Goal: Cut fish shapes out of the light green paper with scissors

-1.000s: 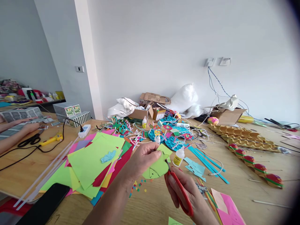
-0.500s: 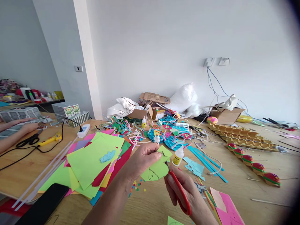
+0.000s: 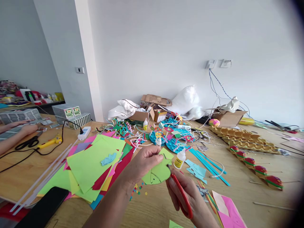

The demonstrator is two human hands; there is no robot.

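Pinched in the left hand [image 3: 146, 161] above a wooden table [image 3: 142, 213], a light-green paper fish [image 3: 160, 172] outlined in black meets red-handled scissors [image 3: 180, 187] gripped by the right hand [image 3: 193, 198]; head seemingly cut, tail not.

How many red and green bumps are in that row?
5, in a line on the table: first bump by the tan egg tray, second bump, third bump, fourth bump and, nearest us, fifth bump. None looks hidden.
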